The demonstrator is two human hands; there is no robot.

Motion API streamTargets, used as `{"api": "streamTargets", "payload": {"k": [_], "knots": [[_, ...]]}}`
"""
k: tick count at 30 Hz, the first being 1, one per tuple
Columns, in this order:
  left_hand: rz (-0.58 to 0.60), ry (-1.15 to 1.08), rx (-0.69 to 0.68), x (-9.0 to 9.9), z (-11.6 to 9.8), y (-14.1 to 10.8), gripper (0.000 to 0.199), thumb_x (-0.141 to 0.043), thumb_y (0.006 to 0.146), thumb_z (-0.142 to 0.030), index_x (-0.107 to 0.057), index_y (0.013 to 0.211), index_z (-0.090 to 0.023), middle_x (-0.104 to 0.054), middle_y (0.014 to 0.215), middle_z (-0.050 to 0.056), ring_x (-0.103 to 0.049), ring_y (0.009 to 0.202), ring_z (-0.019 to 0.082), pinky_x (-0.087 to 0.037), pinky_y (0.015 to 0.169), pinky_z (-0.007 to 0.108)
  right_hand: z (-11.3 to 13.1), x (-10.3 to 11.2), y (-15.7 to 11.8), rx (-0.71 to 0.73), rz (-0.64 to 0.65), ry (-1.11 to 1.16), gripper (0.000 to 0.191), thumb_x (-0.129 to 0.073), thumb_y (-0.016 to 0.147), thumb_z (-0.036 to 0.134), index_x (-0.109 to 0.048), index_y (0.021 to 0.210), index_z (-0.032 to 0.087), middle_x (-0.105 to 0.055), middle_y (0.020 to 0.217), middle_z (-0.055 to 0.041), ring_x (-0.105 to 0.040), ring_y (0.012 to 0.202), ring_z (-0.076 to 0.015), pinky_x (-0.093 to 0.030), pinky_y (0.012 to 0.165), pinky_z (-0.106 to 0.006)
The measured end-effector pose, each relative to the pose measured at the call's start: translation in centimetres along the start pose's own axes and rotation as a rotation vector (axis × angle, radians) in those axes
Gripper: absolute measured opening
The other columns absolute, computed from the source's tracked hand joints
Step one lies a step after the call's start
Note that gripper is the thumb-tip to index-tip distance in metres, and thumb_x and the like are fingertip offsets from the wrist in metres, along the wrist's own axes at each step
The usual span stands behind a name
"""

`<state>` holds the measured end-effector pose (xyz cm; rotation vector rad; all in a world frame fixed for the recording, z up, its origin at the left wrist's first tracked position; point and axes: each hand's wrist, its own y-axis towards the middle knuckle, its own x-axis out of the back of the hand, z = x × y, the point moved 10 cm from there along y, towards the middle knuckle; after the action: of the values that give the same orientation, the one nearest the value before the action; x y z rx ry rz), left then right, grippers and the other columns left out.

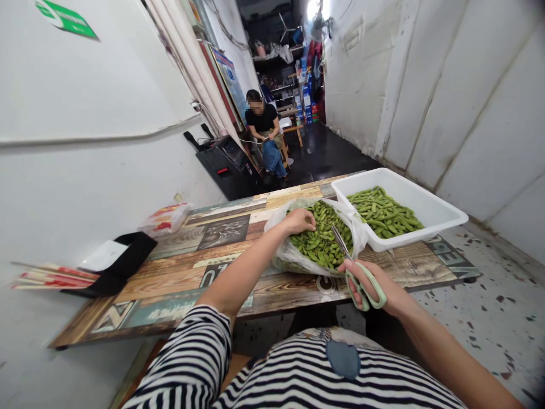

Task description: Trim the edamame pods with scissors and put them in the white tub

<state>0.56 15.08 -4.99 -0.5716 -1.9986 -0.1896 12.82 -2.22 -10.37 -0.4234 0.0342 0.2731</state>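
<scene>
A clear plastic bag (279,258) stands open on the table, filled with green edamame pods (320,241). My left hand (301,220) is over the left side of the bag, its fingers curled together at the pods. What lies between those fingers is too small to make out. In my right hand (368,284) is a pair of scissors (374,288) with pale green handles. The metal blades point up and left over the bag's right edge. Beside the bag, a white plastic tub (434,213) holds more pods (385,213).
The patchwork wooden table (170,267) carries a black holder (128,267) with wrapped chopsticks (55,276) and a red-and-white plastic packet (164,218) on the left. Beyond it, a person (264,128) sits near a black appliance (225,162). White walls flank the table.
</scene>
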Motion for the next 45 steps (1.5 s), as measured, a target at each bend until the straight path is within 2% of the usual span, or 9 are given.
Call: {"api": "streamTargets", "payload": {"k": [7, 12, 14, 18, 25, 27, 31, 36, 45], "knots": [[-0.093, 0.004, 0.046, 0.7, 1.0, 0.1, 0.013, -0.074, 0.056, -0.020, -0.069, 0.067, -0.015, -0.061, 0.064, 0.002, -0.051, 0.062, 0.013, -0.037, 0.061, 0.022, 0.2, -0.2, -0.2, -0.009, -0.010, -0.013, 0.039, -0.050, 0.079, 0.058, -0.051, 0.085, 0.020, -0.044, 0.045, 0.0076, -0.042, 0.032, -0.0085, -0.037, 0.032, -0.020], [-0.122, -0.136, 0.020, 1.4, -0.7, -0.8, 0.015, -0.065, 0.066, -0.023, -0.071, 0.073, -0.012, -0.061, 0.062, 0.002, -0.047, 0.057, 0.010, -0.035, 0.056, 0.020, 0.5, -0.6, -0.5, -0.009, 0.000, -0.032, 0.041, -0.049, 0.078, 0.060, -0.049, 0.083, 0.020, -0.045, 0.045, 0.0079, -0.043, 0.033, -0.0087, -0.037, 0.033, -0.020], [-0.067, -0.291, 0.013, 1.1, -1.6, -1.7, 0.022, -0.062, 0.071, -0.030, -0.071, 0.077, -0.011, -0.061, 0.061, 0.002, -0.041, 0.049, 0.007, -0.030, 0.050, 0.020, 0.8, -0.8, -0.5, 0.008, 0.028, -0.056, 0.043, -0.047, 0.078, 0.063, -0.047, 0.079, 0.019, -0.047, 0.047, 0.0069, -0.046, 0.034, -0.0089, -0.038, 0.035, -0.020], [0.158, -0.601, 0.090, -1.2, -3.3, -3.9, 0.032, -0.065, 0.070, -0.040, -0.068, 0.076, -0.009, -0.061, 0.061, 0.003, -0.028, 0.038, 0.003, -0.017, 0.040, 0.021, 1.4, -1.0, -0.2, 0.065, 0.058, -0.127, 0.048, -0.042, 0.079, 0.066, -0.045, 0.071, 0.019, -0.050, 0.049, 0.0048, -0.049, 0.036, -0.0088, -0.039, 0.038, -0.021], [0.369, -0.876, 0.189, -3.8, -4.7, -5.5, 0.028, -0.070, 0.067, -0.035, -0.061, 0.066, -0.009, -0.043, 0.042, -0.005, -0.020, 0.034, 0.000, -0.009, 0.038, 0.019, 1.0, 0.2, 1.0, 0.137, -0.039, -0.209, 0.045, -0.050, 0.076, 0.063, -0.045, 0.067, 0.019, -0.046, 0.044, 0.0069, -0.045, 0.030, -0.0084, -0.036, 0.031, -0.020], [0.366, -0.943, 0.200, -3.9, -4.4, -5.3, 0.025, -0.072, 0.066, -0.031, -0.059, 0.067, -0.009, -0.044, 0.045, -0.005, -0.023, 0.034, 0.000, -0.009, 0.037, 0.018, 0.5, 0.5, 1.2, 0.120, -0.056, -0.208, 0.044, -0.053, 0.074, 0.063, -0.045, 0.066, 0.020, -0.045, 0.043, 0.0074, -0.043, 0.029, -0.0084, -0.034, 0.028, -0.020], [0.303, -1.119, 0.204, -3.7, -4.0, -4.6, 0.022, -0.072, 0.065, -0.022, -0.053, 0.068, -0.012, -0.033, 0.045, -0.009, -0.023, 0.035, -0.001, -0.010, 0.037, 0.015, 0.3, -0.3, 0.8, 0.083, 0.018, -0.101, 0.045, -0.048, 0.076, 0.065, -0.048, 0.076, 0.019, -0.047, 0.046, 0.0070, -0.046, 0.033, -0.0091, -0.037, 0.032, -0.020], [0.222, -1.179, 0.208, -3.5, -4.0, -4.4, 0.013, -0.065, 0.068, -0.013, -0.054, 0.074, -0.009, -0.056, 0.062, 0.000, -0.027, 0.036, -0.003, -0.011, 0.036, 0.014, 1.6, -1.7, -0.2, 0.099, 0.111, 0.082, 0.051, -0.042, 0.078, 0.068, -0.049, 0.089, 0.018, -0.051, 0.053, 0.0052, -0.053, 0.041, -0.0114, -0.043, 0.043, -0.023], [0.166, -1.184, 0.218, -4.6, -4.7, -5.2, 0.023, -0.070, 0.064, -0.011, -0.053, 0.080, -0.010, -0.066, 0.069, 0.005, -0.029, 0.035, -0.002, -0.011, 0.038, 0.017, 2.3, -1.5, -0.3, 0.093, 0.058, -0.017, 0.055, -0.039, 0.077, 0.071, -0.049, 0.089, 0.018, -0.050, 0.046, 0.0062, -0.052, 0.038, -0.0121, -0.038, 0.042, -0.023]]}}
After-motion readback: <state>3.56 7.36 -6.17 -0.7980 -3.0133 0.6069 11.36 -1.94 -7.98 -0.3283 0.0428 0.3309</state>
